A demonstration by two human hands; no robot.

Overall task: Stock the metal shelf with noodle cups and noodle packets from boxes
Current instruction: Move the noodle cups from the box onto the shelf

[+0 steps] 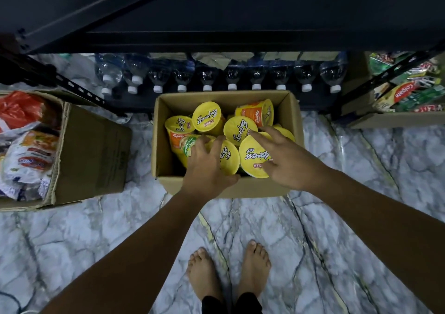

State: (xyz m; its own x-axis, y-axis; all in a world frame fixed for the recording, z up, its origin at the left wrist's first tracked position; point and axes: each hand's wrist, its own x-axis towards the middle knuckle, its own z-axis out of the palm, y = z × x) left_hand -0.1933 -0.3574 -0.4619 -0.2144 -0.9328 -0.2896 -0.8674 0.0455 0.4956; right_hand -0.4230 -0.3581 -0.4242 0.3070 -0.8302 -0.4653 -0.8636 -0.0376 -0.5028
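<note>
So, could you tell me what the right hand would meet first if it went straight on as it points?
Probably the yellow-lidded noodle cup right under the spread fingers of the right hand, in the brown cardboard box; the gap between them is unclear.

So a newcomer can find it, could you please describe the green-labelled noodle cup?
Find the middle cardboard box before the metal shelf. The cup lies near its left wall, under the fingers of the left hand. Alone among the yellow-lidded cups, it shows a green label.
</note>
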